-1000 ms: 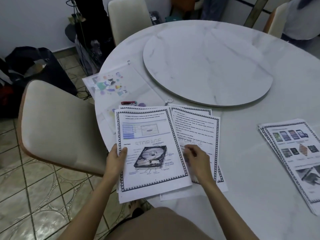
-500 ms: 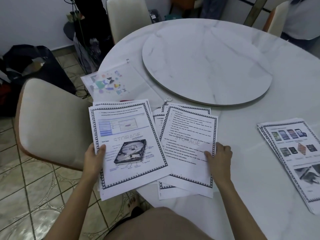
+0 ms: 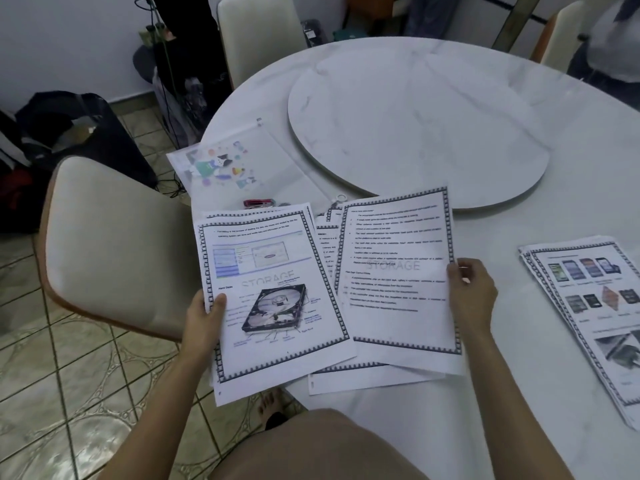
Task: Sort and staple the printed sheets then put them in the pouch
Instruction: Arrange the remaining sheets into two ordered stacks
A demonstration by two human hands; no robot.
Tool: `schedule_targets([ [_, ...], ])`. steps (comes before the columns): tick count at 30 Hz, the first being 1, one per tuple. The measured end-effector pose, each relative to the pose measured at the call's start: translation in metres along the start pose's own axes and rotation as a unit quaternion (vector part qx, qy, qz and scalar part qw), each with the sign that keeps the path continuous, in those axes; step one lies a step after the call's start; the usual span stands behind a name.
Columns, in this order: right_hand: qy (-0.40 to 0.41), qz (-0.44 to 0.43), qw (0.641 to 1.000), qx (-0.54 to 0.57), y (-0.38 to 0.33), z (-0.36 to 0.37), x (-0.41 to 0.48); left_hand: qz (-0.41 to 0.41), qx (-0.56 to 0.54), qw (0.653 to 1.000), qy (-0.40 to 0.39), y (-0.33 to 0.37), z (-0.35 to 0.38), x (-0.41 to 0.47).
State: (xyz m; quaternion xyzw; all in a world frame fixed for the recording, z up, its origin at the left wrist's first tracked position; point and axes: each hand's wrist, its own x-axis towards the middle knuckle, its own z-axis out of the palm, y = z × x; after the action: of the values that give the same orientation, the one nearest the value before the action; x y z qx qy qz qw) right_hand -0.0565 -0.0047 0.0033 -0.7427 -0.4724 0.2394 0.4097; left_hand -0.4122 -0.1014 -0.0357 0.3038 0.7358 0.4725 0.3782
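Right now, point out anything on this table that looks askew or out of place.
The loose sheets beneath the text page that the right hand holds lie fanned and crooked, edges unaligned. One corner of the pouch overhangs the table edge. Nothing looks torn or spilled.

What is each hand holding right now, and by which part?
The left hand grips the hard-disk sheets by their left edge; the right hand pinches the text sheet by its right edge.
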Motion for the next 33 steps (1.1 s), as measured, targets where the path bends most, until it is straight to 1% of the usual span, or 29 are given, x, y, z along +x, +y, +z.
schedule_targets([
  [3, -0.01, 0.034, 0.999, 0.037, -0.005, -0.022, 0.021, 0.001, -0.006, 1.0, -0.007, 0.0, 0.003, -0.001],
  [7, 0.002, 0.047, 0.993, 0.108, -0.012, -0.049, 0.044, 0.0, -0.002, 1.0, -0.008, -0.001, 0.003, 0.0],
  [10, 0.006, 0.06, 0.986, 0.154, -0.017, -0.053, 0.054, -0.005, -0.003, 1.0, -0.011, -0.002, 0.003, -0.001],
  [12, -0.016, 0.055, 0.985, 0.161, -0.022, -0.045, 0.053, -0.009, -0.008, 1.0, -0.016, -0.001, 0.003, -0.002],
  [19, -0.13, 0.013, 0.987, 0.096, -0.025, 0.023, 0.015, -0.02, -0.005, 0.999, -0.035, 0.002, 0.006, -0.004],
  [24, -0.197, 0.011, 0.979, 0.056, -0.027, 0.065, -0.023, -0.025, -0.007, 0.999, -0.04, 0.002, 0.007, -0.006],
  [27, -0.216, 0.004, 0.975, 0.047, -0.032, 0.085, -0.046, -0.034, -0.004, 0.999, -0.038, 0.003, 0.007, -0.006],
  [33, -0.22, -0.001, 0.974, 0.05, -0.043, 0.109, -0.074, -0.04, -0.019, 0.998, -0.041, 0.007, 0.011, -0.012],
])
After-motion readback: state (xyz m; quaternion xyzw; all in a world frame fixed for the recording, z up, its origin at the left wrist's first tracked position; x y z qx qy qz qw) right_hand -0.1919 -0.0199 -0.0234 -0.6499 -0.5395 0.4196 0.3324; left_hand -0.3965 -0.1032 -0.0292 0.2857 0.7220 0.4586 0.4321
